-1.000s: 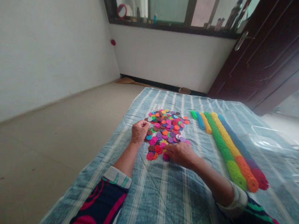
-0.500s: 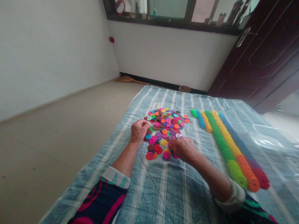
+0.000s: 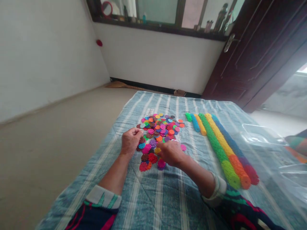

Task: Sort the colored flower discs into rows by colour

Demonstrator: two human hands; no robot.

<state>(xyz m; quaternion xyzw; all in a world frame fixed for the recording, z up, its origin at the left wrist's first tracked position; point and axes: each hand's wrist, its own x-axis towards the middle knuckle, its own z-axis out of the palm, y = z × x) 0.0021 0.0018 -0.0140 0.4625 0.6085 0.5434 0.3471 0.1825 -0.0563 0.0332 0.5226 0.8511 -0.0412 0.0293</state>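
A pile of notched plastic discs (image 3: 151, 131) in many colours lies on the striped bedspread in front of me. My left hand (image 3: 130, 141) is at the pile's left edge, thumb and fingers pinched together; what they hold, if anything, is too small to make out. Over the lower right of the pile, my right hand (image 3: 170, 153) has its fingertips closed down at a yellow disc (image 3: 157, 150). Its fingers partly hide that disc, and a grip on it cannot be confirmed. Red discs (image 3: 152, 157) and a magenta disc (image 3: 161, 164) lie nearer to me.
Right of the pile, long rows of stacked discs (image 3: 216, 145) in green, yellow and blue lie beside shorter rows (image 3: 196, 122). Clear plastic containers (image 3: 261, 134) stand at the far right. Beyond the bedspread (image 3: 115, 166) are a wall and a dark red door (image 3: 237, 60).
My right hand has shifted left across the pile to the yellow disc, uncovering a pink disc at the right. My left hand stays pinched at the left edge. The camera view has turned slightly right.
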